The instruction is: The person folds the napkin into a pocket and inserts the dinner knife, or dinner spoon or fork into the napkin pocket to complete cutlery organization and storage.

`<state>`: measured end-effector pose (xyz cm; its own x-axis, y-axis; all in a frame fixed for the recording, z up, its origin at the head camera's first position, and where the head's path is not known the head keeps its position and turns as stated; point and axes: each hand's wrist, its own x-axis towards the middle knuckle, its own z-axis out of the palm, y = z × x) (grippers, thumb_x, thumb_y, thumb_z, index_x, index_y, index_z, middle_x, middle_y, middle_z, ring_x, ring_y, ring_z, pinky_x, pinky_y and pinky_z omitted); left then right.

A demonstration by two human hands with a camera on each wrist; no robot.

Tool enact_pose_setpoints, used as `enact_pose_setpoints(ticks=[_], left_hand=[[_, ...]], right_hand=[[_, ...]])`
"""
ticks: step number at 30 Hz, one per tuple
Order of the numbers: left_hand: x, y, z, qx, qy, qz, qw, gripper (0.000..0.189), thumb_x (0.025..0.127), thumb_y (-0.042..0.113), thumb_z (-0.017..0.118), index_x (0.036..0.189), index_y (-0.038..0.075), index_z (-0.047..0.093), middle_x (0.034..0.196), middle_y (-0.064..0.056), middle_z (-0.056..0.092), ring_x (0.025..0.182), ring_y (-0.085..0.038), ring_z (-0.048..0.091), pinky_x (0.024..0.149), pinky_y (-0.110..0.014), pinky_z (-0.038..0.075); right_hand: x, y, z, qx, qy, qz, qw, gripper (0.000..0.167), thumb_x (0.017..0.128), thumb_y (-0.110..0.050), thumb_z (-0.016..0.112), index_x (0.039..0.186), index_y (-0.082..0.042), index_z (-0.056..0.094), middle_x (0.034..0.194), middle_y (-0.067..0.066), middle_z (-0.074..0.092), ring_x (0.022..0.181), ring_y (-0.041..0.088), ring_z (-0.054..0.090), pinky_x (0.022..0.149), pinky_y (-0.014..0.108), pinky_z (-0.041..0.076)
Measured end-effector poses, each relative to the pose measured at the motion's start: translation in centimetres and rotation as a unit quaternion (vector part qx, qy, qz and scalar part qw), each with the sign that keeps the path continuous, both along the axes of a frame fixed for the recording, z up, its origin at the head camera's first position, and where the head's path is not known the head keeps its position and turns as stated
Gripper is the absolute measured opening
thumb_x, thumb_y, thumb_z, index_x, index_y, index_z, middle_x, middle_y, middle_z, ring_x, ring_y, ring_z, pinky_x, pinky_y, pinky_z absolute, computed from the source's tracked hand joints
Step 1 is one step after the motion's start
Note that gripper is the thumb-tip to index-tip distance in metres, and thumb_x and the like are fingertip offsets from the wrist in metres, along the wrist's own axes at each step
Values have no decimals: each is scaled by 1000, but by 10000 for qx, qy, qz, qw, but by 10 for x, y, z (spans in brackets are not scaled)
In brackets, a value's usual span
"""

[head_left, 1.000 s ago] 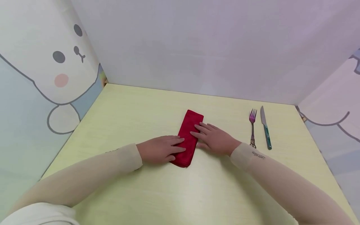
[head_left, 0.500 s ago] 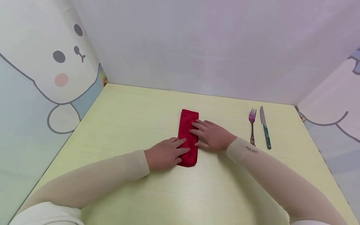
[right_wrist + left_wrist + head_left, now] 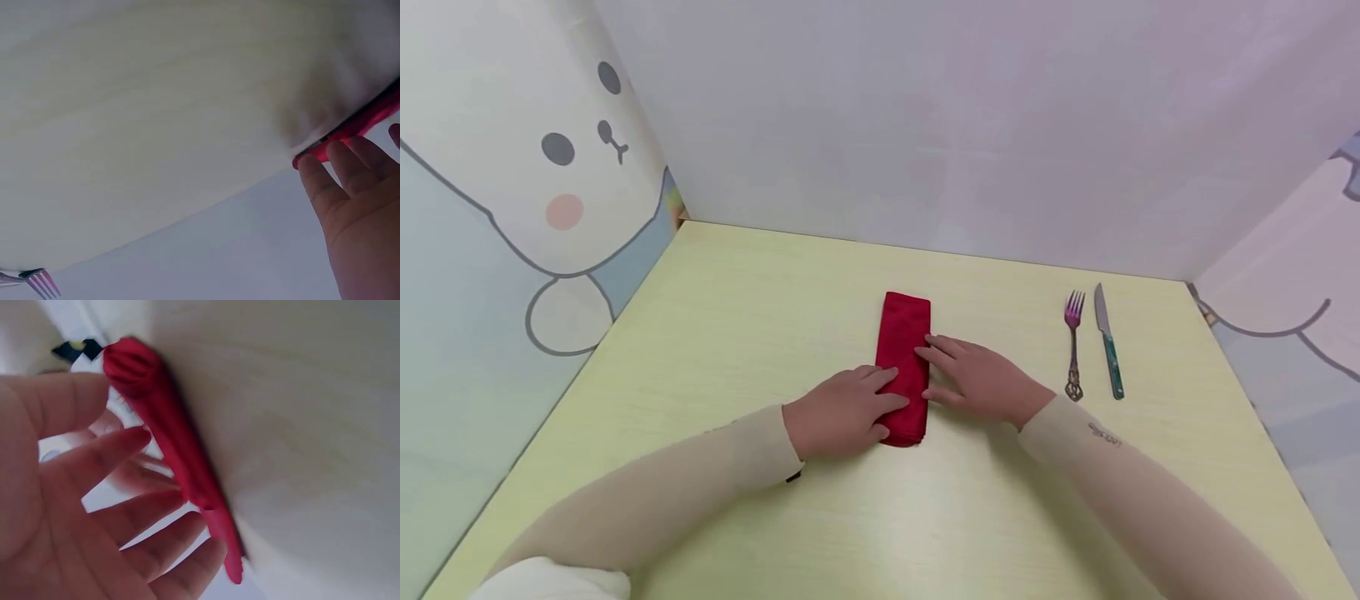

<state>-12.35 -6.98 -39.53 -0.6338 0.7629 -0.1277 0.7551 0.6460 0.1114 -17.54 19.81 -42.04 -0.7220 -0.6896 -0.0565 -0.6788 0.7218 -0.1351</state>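
A red cloth napkin, folded into a long narrow strip, lies on the table in the head view, its long side running away from me. My left hand rests its extended fingers over the napkin's near left part. At the opposite long edge is my right hand, fingertips right at the cloth. The left wrist view shows the rolled-looking end of the napkin and its thick folded side beside the spread left fingers. From the right wrist, the far end of the napkin shows at the right fingertips.
To the right on the pale yellow table lie a fork with an ornate handle and a knife with a green handle, side by side. A pale curtain hangs behind the table, with printed cartoon cloths at both sides.
The napkin has turned from a slant to nearly straight, its far end swinging left and near end right. My left hand moved right with it; my right hand has lately drawn slightly back.
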Motion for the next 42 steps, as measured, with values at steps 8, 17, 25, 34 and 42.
enact_pose_setpoints(ticks=[8,17,25,34,42], left_hand=[[7,6,10,-577,-347,-429,9968,47,103,27,63,149,15,57,154,-9,51,146,-30,41,118,-36,35],[19,18,0,-806,-347,-6,9961,50,100,16,61,149,13,56,157,-9,46,150,-33,33,120,-32,29],[31,25,-6,-678,-59,310,9972,51,95,13,62,146,9,58,157,-14,45,149,-33,35,122,-34,26],[27,23,-8,-693,10,188,9974,50,94,11,61,145,10,59,154,-12,49,148,-31,37,121,-32,27],[24,22,-6,-752,-80,128,9971,51,95,14,62,146,10,58,154,-10,49,149,-29,35,122,-33,25]], right_hand=[[23,11,11,-239,-496,-955,9939,82,98,-55,64,162,-14,34,163,14,35,147,36,39,114,52,39],[32,35,30,-852,-1280,-1933,9690,85,100,-56,61,164,-14,26,168,18,23,150,43,28,115,62,33],[33,79,48,-1719,-1748,-2637,9329,92,101,-63,53,165,-9,16,166,23,22,150,47,25,115,67,27],[9,144,46,-3011,-2673,-4068,8200,96,100,-72,40,164,-4,17,155,28,36,133,44,49,105,73,32],[-13,182,47,-4831,-3607,-4632,6496,89,105,-42,57,162,4,6,116,5,68,100,10,72,98,33,54]])
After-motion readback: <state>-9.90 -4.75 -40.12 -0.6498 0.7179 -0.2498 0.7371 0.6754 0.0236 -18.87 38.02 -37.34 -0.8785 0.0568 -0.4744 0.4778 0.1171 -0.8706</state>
